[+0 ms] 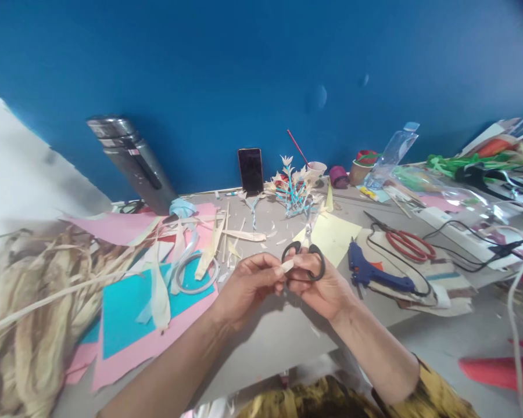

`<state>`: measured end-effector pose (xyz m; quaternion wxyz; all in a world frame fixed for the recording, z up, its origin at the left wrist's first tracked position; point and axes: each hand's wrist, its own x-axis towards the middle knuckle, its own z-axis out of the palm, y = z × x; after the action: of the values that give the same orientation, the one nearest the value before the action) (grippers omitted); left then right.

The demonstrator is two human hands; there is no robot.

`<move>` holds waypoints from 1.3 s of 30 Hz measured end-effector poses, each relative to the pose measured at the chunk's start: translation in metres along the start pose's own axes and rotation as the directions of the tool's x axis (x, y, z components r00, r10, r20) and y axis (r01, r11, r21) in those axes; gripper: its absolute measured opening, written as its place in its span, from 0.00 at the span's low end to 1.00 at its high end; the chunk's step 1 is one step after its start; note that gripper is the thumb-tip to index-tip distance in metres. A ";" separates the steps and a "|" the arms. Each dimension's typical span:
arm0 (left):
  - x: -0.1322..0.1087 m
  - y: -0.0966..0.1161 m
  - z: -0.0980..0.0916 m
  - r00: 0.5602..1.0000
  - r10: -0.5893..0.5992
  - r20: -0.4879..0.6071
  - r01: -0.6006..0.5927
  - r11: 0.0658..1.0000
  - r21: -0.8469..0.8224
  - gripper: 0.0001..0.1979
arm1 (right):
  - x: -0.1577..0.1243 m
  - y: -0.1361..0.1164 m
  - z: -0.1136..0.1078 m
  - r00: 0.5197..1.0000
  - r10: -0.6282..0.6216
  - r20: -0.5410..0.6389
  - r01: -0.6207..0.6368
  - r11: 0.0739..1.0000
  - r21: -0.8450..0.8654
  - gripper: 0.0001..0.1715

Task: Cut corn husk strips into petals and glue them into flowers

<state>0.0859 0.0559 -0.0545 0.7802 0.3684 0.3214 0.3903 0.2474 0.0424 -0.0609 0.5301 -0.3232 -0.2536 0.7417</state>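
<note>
My left hand is closed, its thumb and fingers pinching a small pale piece of corn husk. Black-handled scissors hang on the fingers of my right hand, blades pointing away toward the wall. The right fingertips also touch the husk piece, so both hands meet over the table's front part. Beyond them stand small husk flowers on blue-wrapped stems. One more blue stem with a husk bloom lies to their left.
Dried corn husks pile at the left beside blue paper and a tape roll. A dark flask and a phone lean by the wall. At right lie a blue glue gun, red-handled scissors and a power strip.
</note>
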 end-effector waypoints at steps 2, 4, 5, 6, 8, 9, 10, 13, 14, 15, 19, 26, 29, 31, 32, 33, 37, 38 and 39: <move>0.001 -0.001 -0.001 0.999 0.006 -0.037 -0.009 0.997 -0.076 0.09 | 0.000 0.001 -0.003 0.999 -0.051 -0.013 0.051 0.997 -0.061 0.18; 0.002 -0.002 -0.002 0.996 0.019 -0.088 -0.030 0.990 -0.135 0.10 | -0.002 0.005 -0.004 0.986 -0.167 -0.029 0.155 0.959 -0.236 0.18; 0.003 -0.003 -0.001 0.993 0.024 -0.113 -0.042 0.987 -0.156 0.11 | -0.004 0.007 -0.004 0.975 -0.222 -0.016 0.204 0.921 -0.332 0.20; 0.003 -0.003 -0.001 0.991 0.030 -0.133 -0.053 0.984 -0.171 0.12 | -0.006 0.010 -0.004 0.966 -0.259 0.009 0.239 0.877 -0.416 0.22; 0.004 -0.002 0.000 0.986 0.053 -0.160 -0.082 0.980 -0.179 0.14 | -0.011 0.017 -0.003 0.959 -0.280 0.054 0.263 0.797 -0.544 0.26; 0.005 -0.002 0.000 0.982 0.069 -0.175 -0.101 0.979 -0.176 0.15 | -0.013 0.020 -0.003 0.959 -0.276 0.061 0.257 0.762 -0.594 0.28; 0.005 -0.002 -0.001 0.977 0.087 -0.195 -0.121 0.978 -0.170 0.15 | -0.015 0.023 -0.002 0.961 -0.269 0.059 0.243 0.731 -0.638 0.30; 0.004 -0.001 -0.001 0.964 0.112 -0.241 -0.153 0.976 -0.155 0.15 | -0.020 0.031 0.004 0.969 -0.238 0.068 0.215 0.668 -0.712 0.35; 0.004 0.000 -0.001 0.963 0.108 -0.247 -0.149 0.976 -0.158 0.15 | -0.021 0.033 0.006 0.971 -0.226 0.077 0.210 0.660 -0.721 0.37; 0.003 0.001 -0.001 0.963 0.102 -0.249 -0.146 0.976 -0.163 0.15 | -0.021 0.035 0.008 0.974 -0.213 0.084 0.206 0.657 -0.725 0.38; 0.003 0.003 0.000 0.955 0.090 -0.282 -0.149 0.969 -0.198 0.15 | -0.021 0.038 0.013 0.980 -0.186 0.076 0.180 0.648 -0.740 0.38; 0.003 0.001 -0.001 0.963 0.099 -0.252 -0.129 0.986 -0.108 0.11 | -0.020 0.040 0.007 0.979 -0.196 0.052 0.167 0.637 -0.753 0.37; 0.001 0.002 0.000 0.967 0.116 -0.225 -0.126 0.992 -0.029 0.09 | -0.022 0.036 0.006 0.980 -0.197 0.038 0.155 0.625 -0.765 0.36; 0.000 0.003 0.000 0.968 0.134 -0.211 -0.131 0.991 0.030 0.07 | -0.023 0.033 0.006 0.982 -0.187 0.028 0.141 0.625 -0.768 0.36; 0.000 0.004 0.000 0.967 0.148 -0.207 -0.138 0.989 0.061 0.06 | -0.023 0.032 0.006 0.984 -0.179 0.026 0.134 0.625 -0.769 0.36; -0.001 0.005 0.000 0.967 0.161 -0.199 -0.147 0.986 0.085 0.06 | -0.023 0.031 0.007 0.985 -0.172 0.028 0.131 0.628 -0.767 0.36; -0.002 0.006 0.001 0.979 0.152 -0.136 -0.144 0.988 0.062 0.08 | -0.024 0.029 0.007 0.982 -0.175 0.064 0.164 0.648 -0.744 0.36; -0.002 0.006 0.002 0.983 0.135 -0.126 -0.132 0.991 0.037 0.09 | -0.024 0.029 0.007 0.980 -0.184 0.075 0.179 0.651 -0.738 0.36; -0.002 0.006 0.002 0.984 0.123 -0.126 -0.123 0.992 0.014 0.10 | -0.024 0.029 0.007 0.979 -0.188 0.084 0.188 0.654 -0.732 0.36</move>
<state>0.0845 0.0559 -0.0479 0.7314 0.3644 0.3482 0.4593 0.2294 0.0101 -0.0722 0.4286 -0.4807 -0.5630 0.5179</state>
